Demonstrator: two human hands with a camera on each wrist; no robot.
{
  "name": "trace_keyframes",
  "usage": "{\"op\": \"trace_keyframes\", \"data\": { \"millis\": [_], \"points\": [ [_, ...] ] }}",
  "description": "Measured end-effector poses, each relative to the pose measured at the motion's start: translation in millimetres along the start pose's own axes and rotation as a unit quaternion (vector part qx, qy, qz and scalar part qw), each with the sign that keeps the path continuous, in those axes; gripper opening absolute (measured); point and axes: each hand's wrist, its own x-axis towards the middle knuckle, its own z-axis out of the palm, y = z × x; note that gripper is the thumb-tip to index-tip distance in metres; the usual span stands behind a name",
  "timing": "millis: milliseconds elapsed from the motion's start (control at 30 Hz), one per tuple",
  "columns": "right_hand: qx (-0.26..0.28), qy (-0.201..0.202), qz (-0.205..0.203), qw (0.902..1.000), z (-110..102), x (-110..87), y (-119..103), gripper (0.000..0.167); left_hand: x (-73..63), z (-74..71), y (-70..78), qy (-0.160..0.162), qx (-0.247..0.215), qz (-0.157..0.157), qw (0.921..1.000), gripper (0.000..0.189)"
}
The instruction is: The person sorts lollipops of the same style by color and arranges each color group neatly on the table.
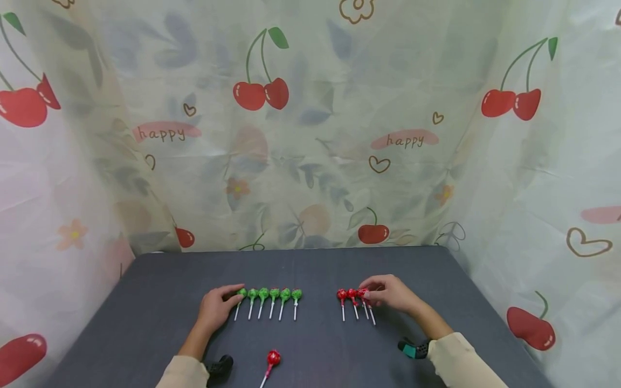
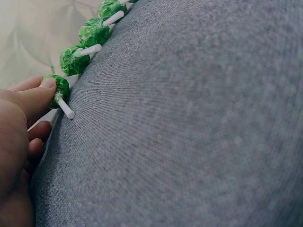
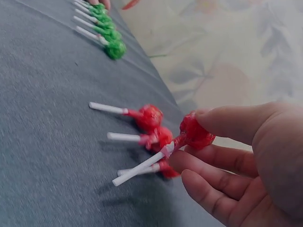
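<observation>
My left hand (image 1: 213, 311) pinches the wrapped head of a green lollipop (image 2: 61, 88) between thumb and finger, at the left end of a row. Beside it run several more green lollipops (image 1: 274, 293), heads away from me and white sticks toward me. On the right, my right hand (image 1: 392, 293) holds a red lollipop (image 3: 193, 133) by its wrapped head, thumb on one side and fingers on the other. Its white stick points down over the nearby row of three red lollipops (image 3: 149, 117), partly overlapping them in the right wrist view.
A single red lollipop (image 1: 274, 357) lies at the near edge of the dark grey table (image 1: 330, 345), between my forearms. Behind and at both sides hangs a pale curtain (image 1: 310, 134) printed with cherries. Black straps (image 1: 421, 349) sit around my wrists.
</observation>
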Motion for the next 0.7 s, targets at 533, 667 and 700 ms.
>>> {"op": "trace_keyframes", "data": {
  "millis": [533, 667, 700],
  "points": [
    [-0.005, 0.042, 0.056, 0.9975, -5.6, -3.7, 32.5, 0.016, 0.3, -0.1, -0.1, 0.002, 0.005, 0.0, 1.0, 0.031],
    [-0.002, 0.064, 0.084, 0.9944, -1.7, -2.7, 41.2, 0.015, 0.1, -0.3, 0.9, 0.002, 0.005, 0.001, 1.0, 0.031],
    [-0.001, 0.07, 0.09, 0.9935, -0.7, -2.5, 41.9, 0.015, -0.1, -0.4, 1.1, 0.002, 0.006, 0.002, 1.0, 0.031]
  ]
}}
